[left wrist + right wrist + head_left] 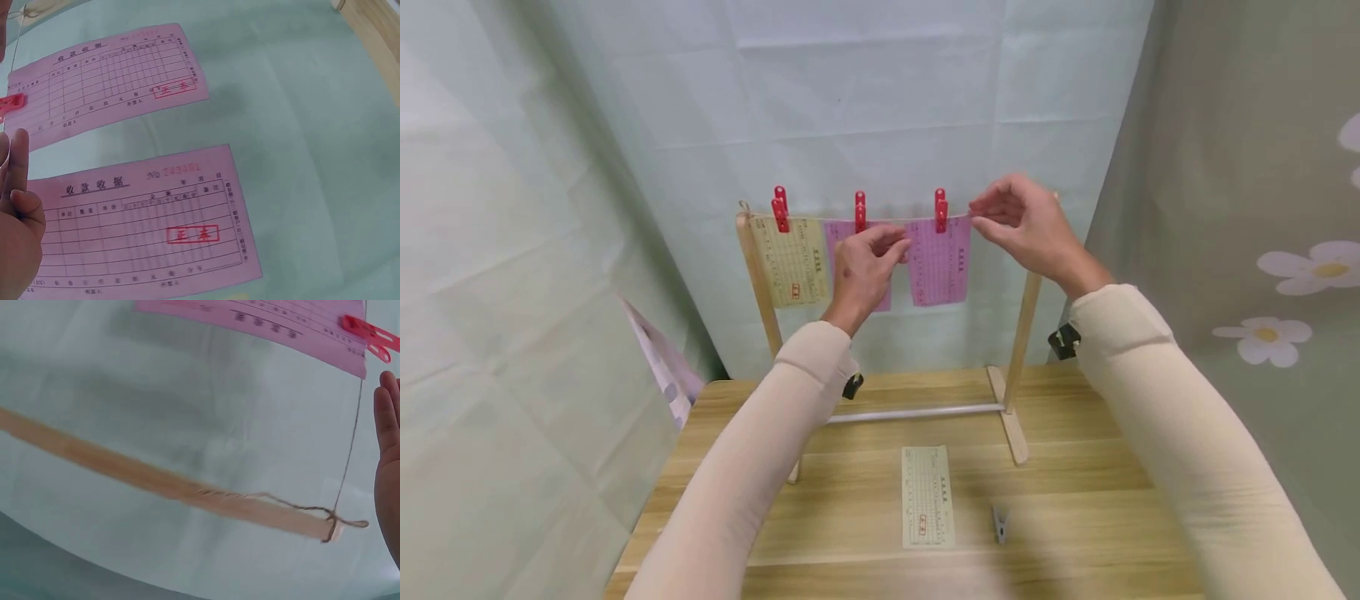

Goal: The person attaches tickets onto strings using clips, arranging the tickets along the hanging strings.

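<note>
A string hangs across a wooden stand and bears three receipt slips under red clips. One is a yellow slip [790,267]; then come a middle pink slip [144,225] and a right pink slip [942,262]. My left hand [867,268] is raised in front of the middle slip, fingertips close to the gap between the two pink ones. At the right slip's upper right corner is my right hand [1028,225], thumb and fingers spread apart. A red clip [941,210] grips that slip's top edge. In the right wrist view only straight fingers [387,412] show, beside the string [350,444].
On the wooden table [842,533] lie a pale yellow receipt slip [928,500] and a grey clip [1000,525]. The stand's right post [1024,342] rises from a wooden foot [1015,429], with a white rod [917,412] low between the sides. Pale curtains surround the table.
</note>
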`<state>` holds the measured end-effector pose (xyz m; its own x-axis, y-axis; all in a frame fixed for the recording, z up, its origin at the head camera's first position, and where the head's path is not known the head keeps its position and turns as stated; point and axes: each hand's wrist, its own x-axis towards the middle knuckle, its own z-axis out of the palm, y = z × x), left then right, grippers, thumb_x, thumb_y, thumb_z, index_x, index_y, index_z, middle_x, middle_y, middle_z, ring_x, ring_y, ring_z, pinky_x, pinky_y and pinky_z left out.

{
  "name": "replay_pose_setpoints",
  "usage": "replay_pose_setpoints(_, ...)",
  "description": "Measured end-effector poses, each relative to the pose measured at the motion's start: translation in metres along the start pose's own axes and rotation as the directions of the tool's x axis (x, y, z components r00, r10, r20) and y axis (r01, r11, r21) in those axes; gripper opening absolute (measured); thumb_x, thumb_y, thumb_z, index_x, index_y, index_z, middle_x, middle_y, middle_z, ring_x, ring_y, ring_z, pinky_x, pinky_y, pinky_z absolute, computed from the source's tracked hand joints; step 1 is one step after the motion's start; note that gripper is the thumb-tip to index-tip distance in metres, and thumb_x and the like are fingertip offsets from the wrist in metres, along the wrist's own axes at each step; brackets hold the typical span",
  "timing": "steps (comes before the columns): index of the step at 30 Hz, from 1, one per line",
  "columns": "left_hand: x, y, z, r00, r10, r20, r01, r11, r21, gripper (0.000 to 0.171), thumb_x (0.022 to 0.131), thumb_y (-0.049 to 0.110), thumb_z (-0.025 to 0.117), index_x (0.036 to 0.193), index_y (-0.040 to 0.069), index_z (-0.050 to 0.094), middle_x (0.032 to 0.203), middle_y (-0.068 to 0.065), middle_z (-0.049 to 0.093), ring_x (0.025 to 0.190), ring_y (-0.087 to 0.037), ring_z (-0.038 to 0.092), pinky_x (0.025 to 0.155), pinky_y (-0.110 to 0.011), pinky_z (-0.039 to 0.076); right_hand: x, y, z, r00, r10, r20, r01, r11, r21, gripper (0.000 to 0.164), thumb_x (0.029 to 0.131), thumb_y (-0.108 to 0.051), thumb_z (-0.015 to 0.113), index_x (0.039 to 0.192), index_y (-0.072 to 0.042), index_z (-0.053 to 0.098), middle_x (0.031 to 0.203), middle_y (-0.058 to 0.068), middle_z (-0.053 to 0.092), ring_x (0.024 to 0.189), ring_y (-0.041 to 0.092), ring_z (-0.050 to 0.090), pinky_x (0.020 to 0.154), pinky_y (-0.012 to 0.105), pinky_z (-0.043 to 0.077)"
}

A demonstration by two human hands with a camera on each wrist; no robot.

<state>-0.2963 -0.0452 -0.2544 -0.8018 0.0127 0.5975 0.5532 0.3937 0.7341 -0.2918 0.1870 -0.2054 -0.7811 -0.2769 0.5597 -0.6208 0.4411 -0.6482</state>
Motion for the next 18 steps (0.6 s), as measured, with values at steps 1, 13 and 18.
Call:
replay_pose_setpoints(1,-0.002,-0.001,0.0,1.0,0.001,0.006,-0.001,1.0,0.001,0.023,0.091,0.013,0.074,0.113,0.004,0.075,0.103,-0.008,0.075,0.082,-0.015,0.072,0.076,-0.025,0.057,-0.005,0.002,0.0,1.0,0.001,0.002,-0.001,1.0,-0.014,0.023,0.095,-0.004,0.066,0.115,0.004,0.056,0.116,0.015,0.066,0.105,0.019,0.065,0.089,0.024,0.053)
replay_pose_setpoints(13,-0.028,-0.035,0.007,0.998,-0.006,0.064,0.004,0.999,0.038,0.022,0.091,0.012,0.075,0.111,0.003,0.075,0.099,-0.009,0.076,0.079,-0.014,0.072,0.069,-0.029,0.057,-0.084,0.055,0.019,0.983,0.132,0.125,-0.119,0.987,-0.109,0.013,0.095,-0.007,0.068,0.106,0.001,0.067,0.101,0.013,0.071,0.091,0.023,0.068,0.075,0.019,0.052)
replay_pose_setpoints(18,-0.04,-0.049,0.01,0.995,-0.034,0.09,0.031,0.999,0.03,0.022,0.089,0.01,0.076,0.11,0.002,0.075,0.1,-0.01,0.076,0.08,-0.017,0.072,0.071,-0.031,0.058,-0.11,0.075,0.03,0.99,0.1,0.102,-0.087,0.989,-0.121,0.008,0.093,-0.003,0.07,0.101,0.0,0.068,0.092,0.009,0.071,0.081,0.016,0.066,0.069,0.02,0.051)
